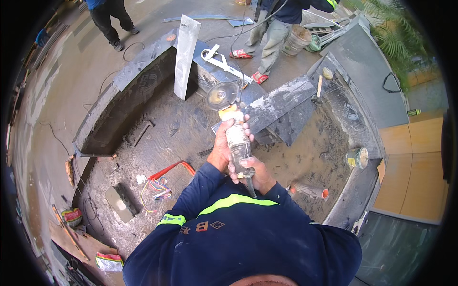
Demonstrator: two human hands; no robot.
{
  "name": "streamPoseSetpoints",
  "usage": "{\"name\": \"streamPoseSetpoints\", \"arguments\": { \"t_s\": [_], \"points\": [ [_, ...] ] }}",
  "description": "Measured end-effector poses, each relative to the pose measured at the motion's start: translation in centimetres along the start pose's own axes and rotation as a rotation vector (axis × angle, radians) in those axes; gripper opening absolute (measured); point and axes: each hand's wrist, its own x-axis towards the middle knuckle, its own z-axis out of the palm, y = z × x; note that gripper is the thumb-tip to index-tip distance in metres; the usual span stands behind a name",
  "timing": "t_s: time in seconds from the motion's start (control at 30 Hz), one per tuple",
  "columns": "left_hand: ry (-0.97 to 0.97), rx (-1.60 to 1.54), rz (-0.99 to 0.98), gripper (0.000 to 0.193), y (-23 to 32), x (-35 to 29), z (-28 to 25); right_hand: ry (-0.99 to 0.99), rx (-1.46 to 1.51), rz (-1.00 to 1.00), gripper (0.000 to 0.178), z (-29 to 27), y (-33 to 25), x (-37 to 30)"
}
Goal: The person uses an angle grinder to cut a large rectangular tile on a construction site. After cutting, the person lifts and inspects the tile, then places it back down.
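Note:
An angle grinder [237, 138], caked with pale dust, is held in front of my chest with its disc [223, 95] pointing away from me. My left hand [221, 148] wraps round the front of its body from the left, with fingertips showing on the right side. My right hand [260, 175] closes round the rear part, thumb on top. The cord end hangs toward my shirt. Just beyond the disc, dark stone slabs [286, 102] lie across each other at the right. A pale upright strip [187, 57] leans on the low wall, and a white angled tool [229, 66] lies beside it.
Low dark walls [126, 90] curve round the muddy floor. Orange conduit with loose wires [171, 170] and a grey block [120, 204] lie at left. A pipe [312, 191] and a tin [357, 158] are at right. Two other people [274, 35] stand beyond, near a bucket [296, 40].

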Motion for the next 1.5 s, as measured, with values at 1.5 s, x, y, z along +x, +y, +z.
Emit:
{"name": "streamPoseSetpoints", "arguments": {
  "t_s": [1.5],
  "points": [
    [0.526,0.04,0.479,0.03,4.4,-16.3,1.5,0.99,-1.565,-0.471,0.053,0.6,-6.4,-16.5]
  ]
}}
